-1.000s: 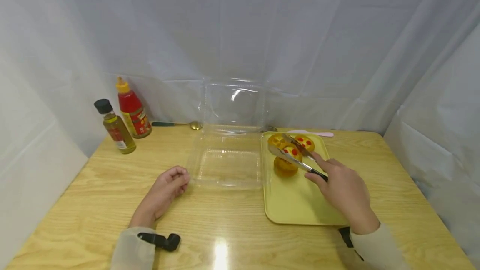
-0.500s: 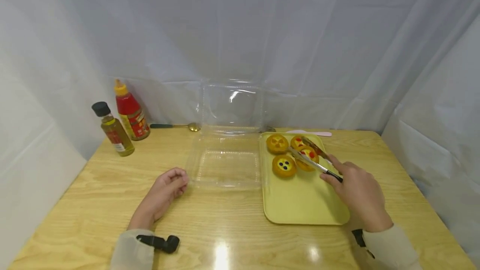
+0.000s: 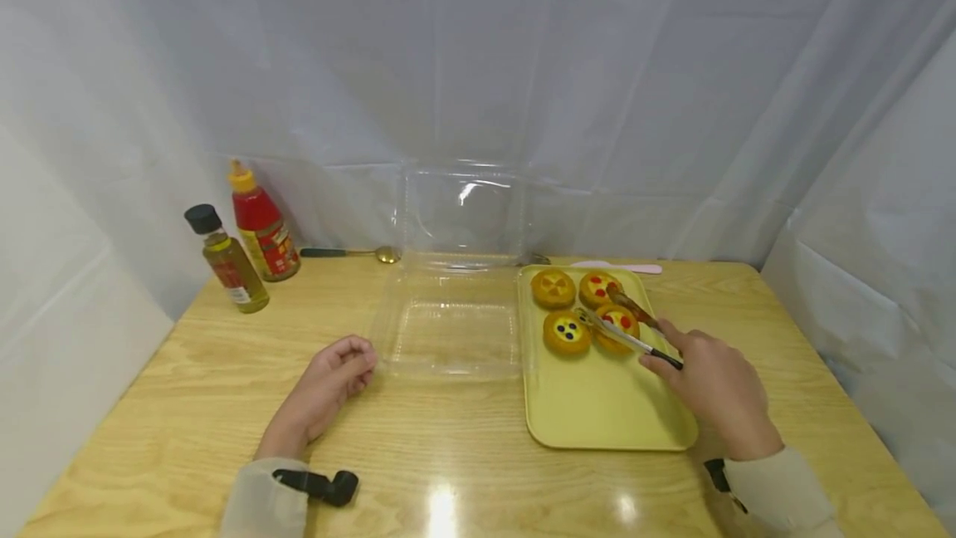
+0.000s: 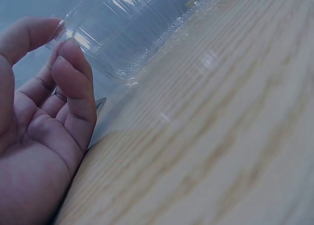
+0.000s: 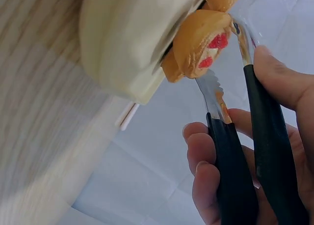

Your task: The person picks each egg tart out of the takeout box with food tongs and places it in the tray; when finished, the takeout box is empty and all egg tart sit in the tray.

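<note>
My right hand (image 3: 713, 384) grips black-handled metal tongs (image 5: 267, 141), fingers and thumb curled round the two handles. Their tips lie over the red-topped tart (image 3: 617, 329) at the front right of a group on the yellow tray (image 3: 597, 413); whether they squeeze it I cannot tell. Around it sit a tart with dark blue dots (image 3: 566, 333), another red-topped tart (image 3: 596, 286) and a plain yellow-topped tart (image 3: 553, 288). On the left, my left hand (image 3: 334, 380) rests on the table, thumb and forefinger pinching the edge of a clear hinged plastic box (image 3: 456, 330), its lid standing up.
At the back left stand an oil bottle (image 3: 233, 268) and a red sauce bottle (image 3: 263, 227). A spoon (image 3: 387, 254) lies behind the box, and a pink-handled utensil (image 3: 646, 269) behind the tray. A pale curtain (image 3: 478, 48) borders the table.
The tongs and right hand have moved right and slightly forward towards me. The front-right tart has shifted right, off the blue-dotted one, which now shows. The left hand has stayed put.
</note>
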Motion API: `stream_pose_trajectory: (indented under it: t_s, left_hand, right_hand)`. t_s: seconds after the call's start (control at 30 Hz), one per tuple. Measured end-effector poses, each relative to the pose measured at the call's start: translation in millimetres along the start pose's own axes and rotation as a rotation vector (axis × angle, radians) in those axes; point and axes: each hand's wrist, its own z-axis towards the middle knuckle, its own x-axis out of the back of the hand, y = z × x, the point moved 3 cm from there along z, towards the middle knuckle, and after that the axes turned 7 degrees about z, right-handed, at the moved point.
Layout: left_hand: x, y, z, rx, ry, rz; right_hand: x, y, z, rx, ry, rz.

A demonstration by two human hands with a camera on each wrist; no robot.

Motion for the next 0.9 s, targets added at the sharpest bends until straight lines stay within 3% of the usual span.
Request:
stream_pose_trajectory:
  t_s: [0.53,0.73,0.9]
  left_hand:
    - [0.1,-1.0,-0.7,-0.01,-0.008,-0.005]
    - [1.2,-2.1,0.6,-0.019,-0.007,-0.007]
    - [1.4,-3.8,0.8,-0.018,-0.009,-0.001]
  right_hand:
    - [7.4,1.8,-0.1,-0.033,0.003,0.066]
    - [23.8,-0.1,-0.7,0.011,0.127,0.158]
    - [31.2,13.7,0.9,0.003,0.241,0.208]
